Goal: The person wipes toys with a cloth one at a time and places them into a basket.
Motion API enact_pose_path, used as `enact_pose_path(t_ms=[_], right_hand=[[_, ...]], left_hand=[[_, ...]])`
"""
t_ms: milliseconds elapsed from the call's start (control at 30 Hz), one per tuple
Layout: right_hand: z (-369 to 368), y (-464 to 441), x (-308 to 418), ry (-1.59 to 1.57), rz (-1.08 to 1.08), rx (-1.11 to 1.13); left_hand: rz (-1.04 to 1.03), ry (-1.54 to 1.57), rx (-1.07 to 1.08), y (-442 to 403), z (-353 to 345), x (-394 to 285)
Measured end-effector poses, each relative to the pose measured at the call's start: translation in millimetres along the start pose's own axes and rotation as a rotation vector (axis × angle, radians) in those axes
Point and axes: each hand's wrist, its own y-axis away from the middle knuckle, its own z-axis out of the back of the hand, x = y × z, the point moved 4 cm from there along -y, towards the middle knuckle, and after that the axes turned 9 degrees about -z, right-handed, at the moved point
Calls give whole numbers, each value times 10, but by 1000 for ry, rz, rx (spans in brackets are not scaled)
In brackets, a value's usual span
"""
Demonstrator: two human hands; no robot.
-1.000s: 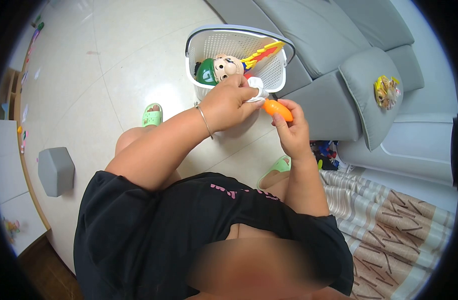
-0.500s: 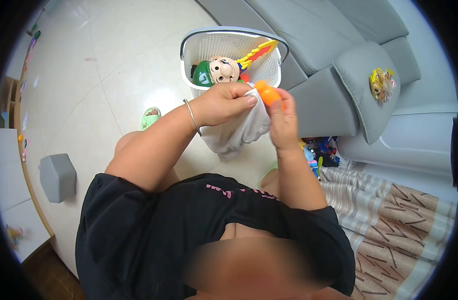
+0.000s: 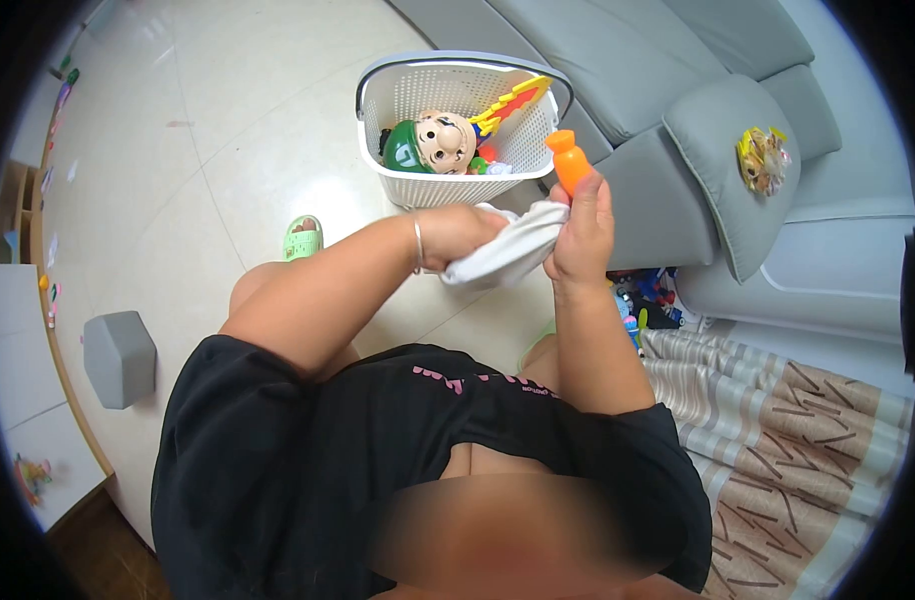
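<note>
Grey upholstery covers the sofa (image 3: 643, 90), the biggest thing on my remote feed, and beside it I have a white perforated basket (image 3: 438, 182). Next in size comes a white cloth (image 3: 513, 250), nearer me than the basket; my left grip (image 3: 456, 235) grasps it, fingertips hidden in its folds. Inside the basket lies a green-capped toy face (image 3: 444, 142). Smallest is the orange toy (image 3: 570, 163), clasped in my right grip (image 3: 584, 235), its knobbed end sticking up past the thumb, just beyond the cloth's end.
</note>
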Motion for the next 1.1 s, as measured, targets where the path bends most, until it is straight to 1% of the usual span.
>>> enact_pose_path(t_ms=[67,100,133,167,200,267,300,367,400,467,500,567,700,767,900,967,1000,1033,1067,1100], right_hand=[[-11,-2,72,-20,-1,41],[-41,22,110,-18,0,39],[-98,59,141,-37,4,43],[-134,81,151,-56,7,47],[-138,82,144,-55,5,46],[-117,69,147,-47,16,55],[-76,33,154,-49,19,47],[83,-82,141,-62,-15,-66],[153,-126,127,-70,-12,-76],[272,-206,87,-154,-33,-117],[283,-219,95,-157,-32,-118],[306,-238,136,-69,26,-182],[248,-210,74,-134,-5,-199],[269,-231,17,32,25,-214],[354,-311,-17,134,49,-219],[423,-340,-21,50,-25,-299],[429,-337,32,46,-20,-298],[431,-306,116,-30,-6,-281],[447,-267,187,-102,6,-264],[446,-231,238,-129,-3,-193]], left_hand=[[47,-264,218,2,-182,143],[93,-576,304,-15,-189,172],[92,-575,305,-117,-135,333],[-83,-813,397,-284,-68,585],[-264,-1048,486,-281,-160,550],[-296,-1023,494,-264,-208,520],[-329,-1000,503,-175,-331,336],[-387,-953,526,-75,-498,114],[-380,-956,537,-147,-448,218],[-320,-194,498,-420,-168,589],[-281,185,455,-430,-145,557],[-309,170,422,-444,-208,591],[-403,115,302,-273,-788,644],[-448,89,243,-231,-786,532],[-543,34,125,-92,-572,219],[-590,-1,64,26,-407,35],[-614,-22,35,73,-266,-91],[-637,-44,8,101,2,-288],[-661,-62,-21,165,78,-381],[-687,-80,-50,193,54,-457]])
